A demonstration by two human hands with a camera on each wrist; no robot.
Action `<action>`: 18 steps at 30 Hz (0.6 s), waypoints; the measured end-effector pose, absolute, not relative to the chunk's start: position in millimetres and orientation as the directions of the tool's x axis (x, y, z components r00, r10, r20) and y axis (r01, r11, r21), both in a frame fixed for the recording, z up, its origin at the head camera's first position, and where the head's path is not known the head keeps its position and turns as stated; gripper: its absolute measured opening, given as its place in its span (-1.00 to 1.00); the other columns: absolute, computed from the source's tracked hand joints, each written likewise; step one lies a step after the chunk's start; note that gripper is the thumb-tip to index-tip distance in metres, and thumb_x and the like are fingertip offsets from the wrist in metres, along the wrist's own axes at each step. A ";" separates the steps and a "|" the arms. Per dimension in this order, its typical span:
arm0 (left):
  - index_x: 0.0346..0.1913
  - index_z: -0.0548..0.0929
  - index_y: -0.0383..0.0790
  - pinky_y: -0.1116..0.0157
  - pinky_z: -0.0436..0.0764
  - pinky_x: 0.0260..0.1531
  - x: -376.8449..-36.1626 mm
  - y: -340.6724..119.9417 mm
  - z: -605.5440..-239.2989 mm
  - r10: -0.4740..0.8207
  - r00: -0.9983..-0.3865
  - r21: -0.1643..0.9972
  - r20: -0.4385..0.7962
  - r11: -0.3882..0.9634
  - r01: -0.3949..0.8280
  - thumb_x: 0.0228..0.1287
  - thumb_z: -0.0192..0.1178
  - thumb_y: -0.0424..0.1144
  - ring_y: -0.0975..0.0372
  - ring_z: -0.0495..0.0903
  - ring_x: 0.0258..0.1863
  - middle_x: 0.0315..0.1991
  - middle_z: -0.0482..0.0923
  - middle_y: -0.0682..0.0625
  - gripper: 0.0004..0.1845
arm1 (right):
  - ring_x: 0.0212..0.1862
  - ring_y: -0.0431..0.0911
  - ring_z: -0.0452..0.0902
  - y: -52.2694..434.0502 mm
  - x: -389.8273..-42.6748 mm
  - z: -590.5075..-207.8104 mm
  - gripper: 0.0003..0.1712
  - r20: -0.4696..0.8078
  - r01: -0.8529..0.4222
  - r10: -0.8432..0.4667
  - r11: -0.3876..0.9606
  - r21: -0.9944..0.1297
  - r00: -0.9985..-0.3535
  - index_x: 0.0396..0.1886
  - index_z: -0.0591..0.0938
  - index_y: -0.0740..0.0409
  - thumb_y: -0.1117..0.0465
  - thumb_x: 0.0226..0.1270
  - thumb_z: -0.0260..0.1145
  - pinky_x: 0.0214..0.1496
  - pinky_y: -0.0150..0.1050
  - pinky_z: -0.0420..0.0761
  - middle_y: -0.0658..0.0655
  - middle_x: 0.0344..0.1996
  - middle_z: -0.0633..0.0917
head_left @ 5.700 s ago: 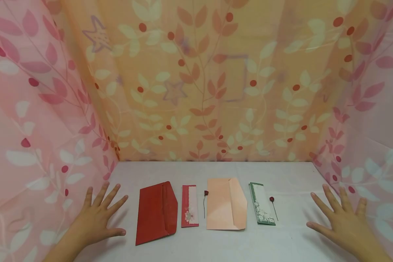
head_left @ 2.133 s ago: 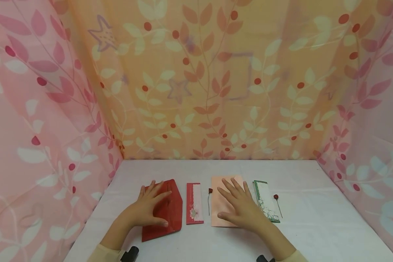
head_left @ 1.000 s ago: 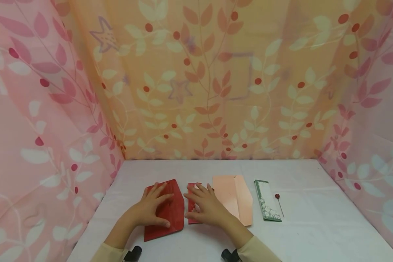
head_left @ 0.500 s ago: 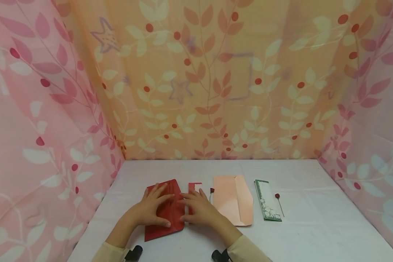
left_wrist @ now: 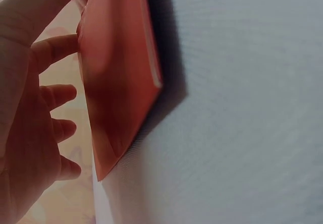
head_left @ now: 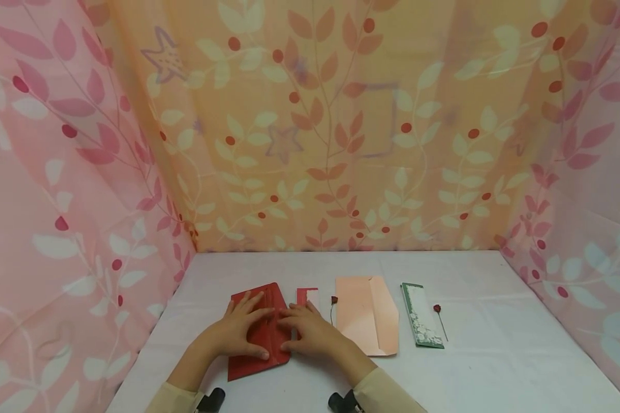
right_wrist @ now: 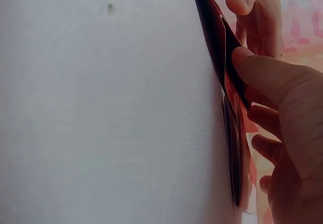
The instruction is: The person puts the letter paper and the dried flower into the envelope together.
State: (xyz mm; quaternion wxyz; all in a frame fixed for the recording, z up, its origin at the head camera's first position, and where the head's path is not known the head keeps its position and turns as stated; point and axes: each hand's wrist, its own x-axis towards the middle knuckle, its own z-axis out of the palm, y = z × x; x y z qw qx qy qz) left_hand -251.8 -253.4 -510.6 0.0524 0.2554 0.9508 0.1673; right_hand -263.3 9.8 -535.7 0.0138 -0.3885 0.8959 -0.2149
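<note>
A red envelope [head_left: 258,335] lies on the white table [head_left: 496,355], left of centre. My left hand [head_left: 235,332] rests flat on its left half with the fingers spread. My right hand [head_left: 310,335] lies beside it, fingertips touching the envelope's right flap edge and thumb at its lower corner. In the left wrist view the left hand [left_wrist: 30,133] sits over the red envelope [left_wrist: 116,82]. In the right wrist view the right hand's thumb [right_wrist: 262,72] presses on the thin edge of the red envelope [right_wrist: 212,27]. A red card [head_left: 307,295] shows only its top end behind the right hand.
To the right lie a small rose on a stem [head_left: 333,305], a peach envelope [head_left: 367,321], a green card [head_left: 421,322] and a second small rose [head_left: 439,318]. Leaf-patterned curtains [head_left: 310,143] close the back and both sides.
My right hand has slid left from the peach envelope, over the red card, to the red envelope's right edge. The left hand has stayed on the red envelope.
</note>
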 end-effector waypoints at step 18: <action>0.41 0.46 0.27 -0.51 -0.13 0.36 -253.4 -253.8 -515.5 0.501 -0.864 0.372 -0.045 0.811 0.451 -0.16 0.40 0.54 -0.27 -0.13 0.61 0.64 0.01 -0.13 -0.01 | 0.54 -0.10 0.27 2.7 -267.2 -538.5 -0.38 0.107 -0.711 -0.734 0.596 -0.374 -0.671 0.36 0.60 -0.08 -0.16 0.37 0.39 0.61 0.19 0.01 -0.05 0.41 0.52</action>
